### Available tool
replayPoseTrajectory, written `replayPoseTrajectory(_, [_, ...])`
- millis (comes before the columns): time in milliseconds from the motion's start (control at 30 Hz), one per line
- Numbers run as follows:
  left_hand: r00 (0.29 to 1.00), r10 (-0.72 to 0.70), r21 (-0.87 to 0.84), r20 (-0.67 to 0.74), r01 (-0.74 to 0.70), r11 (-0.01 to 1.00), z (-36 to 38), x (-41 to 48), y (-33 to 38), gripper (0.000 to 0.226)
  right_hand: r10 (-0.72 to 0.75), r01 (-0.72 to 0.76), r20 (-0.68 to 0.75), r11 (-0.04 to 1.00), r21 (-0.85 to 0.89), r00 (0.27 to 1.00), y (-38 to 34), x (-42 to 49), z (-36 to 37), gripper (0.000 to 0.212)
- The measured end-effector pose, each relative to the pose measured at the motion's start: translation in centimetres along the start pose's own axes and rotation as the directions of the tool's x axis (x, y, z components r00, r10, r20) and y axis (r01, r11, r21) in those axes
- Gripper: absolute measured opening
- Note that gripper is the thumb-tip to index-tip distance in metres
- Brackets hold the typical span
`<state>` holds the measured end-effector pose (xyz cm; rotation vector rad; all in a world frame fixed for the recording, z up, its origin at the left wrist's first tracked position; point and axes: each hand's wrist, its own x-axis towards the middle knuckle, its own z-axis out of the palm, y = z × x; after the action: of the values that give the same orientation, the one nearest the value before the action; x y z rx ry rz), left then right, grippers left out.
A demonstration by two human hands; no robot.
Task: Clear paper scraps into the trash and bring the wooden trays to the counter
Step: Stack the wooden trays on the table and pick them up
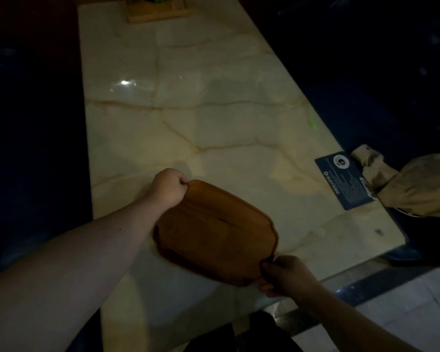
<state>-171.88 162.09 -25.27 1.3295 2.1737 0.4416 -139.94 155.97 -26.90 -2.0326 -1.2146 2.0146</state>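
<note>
A brown wooden tray (215, 231) with rounded corners is over the near end of a pale marble table (188, 102). My left hand (169, 188) grips its far left corner. My right hand (283, 275) pinches its near right corner. The tray looks empty. Whether it rests on the table or is lifted just above it, I cannot tell. No paper scraps show in this dim view.
A light wooden holder (158, 10) stands at the table's far end. A dark blue card (346, 179) lies at the right edge, beside a tan cloth bag (417, 184) on a dark seat. Dark seating flanks both sides; pale floor tiles (404, 313) show at lower right.
</note>
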Motion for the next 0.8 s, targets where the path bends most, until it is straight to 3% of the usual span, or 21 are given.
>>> replayPoseTrajectory(200, [0.999,-0.036,0.049,0.016,0.035,0.998,0.5,0.3,-1.8,0.023,-0.033,0.035,0.018,0.991,-0.127,0.999,-0.6,0.7,0.2,0.034])
replayPoseTrajectory(800, [1.000,-0.004,0.075,-0.008,0.005,0.997,1.6,-1.2,-3.5,0.021,-0.126,0.156,0.095,0.869,-0.470,0.987,-0.2,0.5,0.0,0.016])
